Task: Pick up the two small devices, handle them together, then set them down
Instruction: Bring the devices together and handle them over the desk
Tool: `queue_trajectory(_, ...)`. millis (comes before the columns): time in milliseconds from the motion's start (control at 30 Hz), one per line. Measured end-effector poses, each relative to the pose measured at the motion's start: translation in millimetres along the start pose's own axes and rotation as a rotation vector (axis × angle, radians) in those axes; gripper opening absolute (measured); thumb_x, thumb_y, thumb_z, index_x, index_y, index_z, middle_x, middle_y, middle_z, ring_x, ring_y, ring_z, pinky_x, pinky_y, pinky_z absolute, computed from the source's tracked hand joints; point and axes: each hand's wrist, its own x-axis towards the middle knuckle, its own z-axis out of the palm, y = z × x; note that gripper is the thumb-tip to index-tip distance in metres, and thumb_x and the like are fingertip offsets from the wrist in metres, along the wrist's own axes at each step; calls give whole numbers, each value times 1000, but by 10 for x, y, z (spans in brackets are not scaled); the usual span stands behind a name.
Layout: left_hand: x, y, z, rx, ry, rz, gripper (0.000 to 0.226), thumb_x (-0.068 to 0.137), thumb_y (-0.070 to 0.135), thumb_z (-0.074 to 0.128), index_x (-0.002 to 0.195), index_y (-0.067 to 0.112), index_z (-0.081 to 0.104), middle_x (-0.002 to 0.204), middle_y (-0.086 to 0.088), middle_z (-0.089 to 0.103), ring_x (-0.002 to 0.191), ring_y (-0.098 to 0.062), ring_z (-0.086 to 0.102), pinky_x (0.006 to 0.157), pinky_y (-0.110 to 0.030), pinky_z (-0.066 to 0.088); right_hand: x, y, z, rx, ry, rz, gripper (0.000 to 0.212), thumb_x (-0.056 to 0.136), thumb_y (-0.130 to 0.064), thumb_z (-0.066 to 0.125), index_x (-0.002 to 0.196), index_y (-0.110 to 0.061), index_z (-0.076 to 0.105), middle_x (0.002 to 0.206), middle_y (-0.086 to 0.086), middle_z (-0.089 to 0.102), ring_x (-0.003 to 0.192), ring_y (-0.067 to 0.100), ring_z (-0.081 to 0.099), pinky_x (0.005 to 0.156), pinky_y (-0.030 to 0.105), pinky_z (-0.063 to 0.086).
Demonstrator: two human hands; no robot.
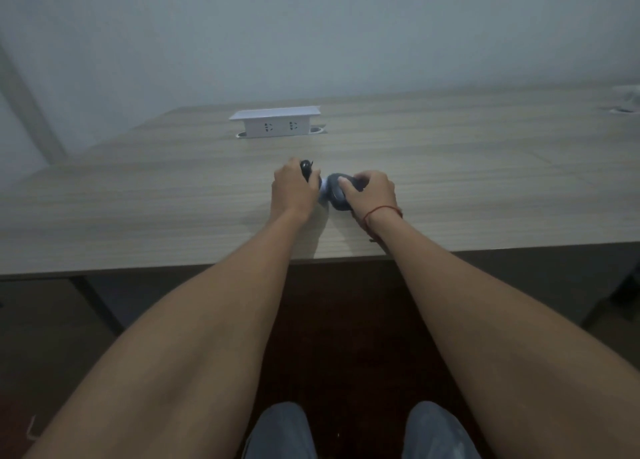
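You have two devices in hand above the wooden table: your left hand has its fingers wrapped round one small black device, and your right hand has its fingers curled over one rounded dark grey device, the two meeting between your hands over a pale patch. One white socket box stands well behind them, showing two outlets. One red string circles your right wrist, and no readable lettering or brand shows anywhere.

The left hand hides most of the black device, and the right hand covers part of the grey device.
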Motion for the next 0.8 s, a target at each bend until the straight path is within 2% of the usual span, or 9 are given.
queue_trajectory(67, 25, -79, -20, 37, -30, -11, 23, 92, 28, 58, 100, 6, 60, 99, -11, 62, 84, -20, 59, 75, -32, 51, -26, -18, 32, -73, -37, -23, 71, 62, -73, 59, 110, -21, 60, 107, 2, 64, 97, 22, 60, 82, 43, 54)
queue_trajectory(133, 67, -76, -67, 31, -20, 16, 26, 93, 29, 57, 101, 5, 60, 100, -13, 63, 88, -25, 61, 79, -37, 53, -28, -25, 57, -222, -80, -60, 80, 50, -79, 58, 107, -22, 58, 104, 0, 60, 95, 21, 57, 80, 42, 53)
queue_trajectory(200, 120, -7, -135, -21, 17, 26, 30, 95, 31, 54, 103, 3, 60, 101, -15, 63, 92, -27, 61, 81, -38, 51, -27, -36, 48, -288, -87, -72, 80, 48, -75, 63, 108, -23, 57, 106, 0, 58, 97, 21, 56, 83, 43, 52)
queue_trajectory(333, 185, 82, -173, -83, 13, 60, 34, 98, 32, 47, 107, 0, 56, 104, -17, 62, 97, -31, 59, 83, -38, 49, -9, -20, 14, -190, -178, -77, 71, 58, -53, 76, 118, -24, 53, 114, -1, 59, 104, 21, 57, 90, 43, 51)
queue_trajectory(467, 151, 98, -152, 68, -74, 25, 33, 98, 29, 46, 112, -1, 52, 113, -21, 60, 103, -37, 58, 86, -42, 49, -7, 9, -29, -49, -220, -80, 67, 65, -30, 79, 126, -21, 51, 121, 0, 57, 107, 20, 54, 92, 38, 50)
queue_trajectory(533, 146, 71, -184, 189, -128, -2, 33, 98, 26, 46, 116, -2, 49, 118, -23, 58, 107, -38, 56, 87, -42, 45, -1, 33, -65, -5, -229, -74, 68, 66, -26, 78, 128, -19, 51, 121, -1, 54, 106, 17, 52, 86, 31, 48)
queue_trajectory(600, 143, -2, -219, 258, -170, -22, 33, 99, 26, 45, 118, -1, 50, 120, -23, 57, 108, -38, 56, 87, -42, 45, 5, 45, -89, 19, -253, -75, 67, 68, -25, 78, 129, -19, 51, 119, -2, 52, 106, 16, 51, 86, 30, 48)
queue_trajectory(667, 127, -65, -256, 203, -136, -25, 33, 99, 28, 44, 115, 0, 50, 117, -22, 58, 105, -36, 56, 85, -42, 45, -11, 36, -102, 27, -278, -73, 65, 68, -25, 77, 128, -20, 52, 117, -3, 51, 107, 17, 53, 89, 33, 50)
queue_trajectory(800, 98, -12, -241, -56, -3, -2, 31, 99, 30, 44, 108, 2, 52, 106, -15, 59, 98, -29, 58, 83, -39, 49, -6, 34, -89, 87, -298, -38, 56, 70, -17, 70, 123, -24, 54, 118, 2, 55, 105, 22, 57, 73, 32, 59)
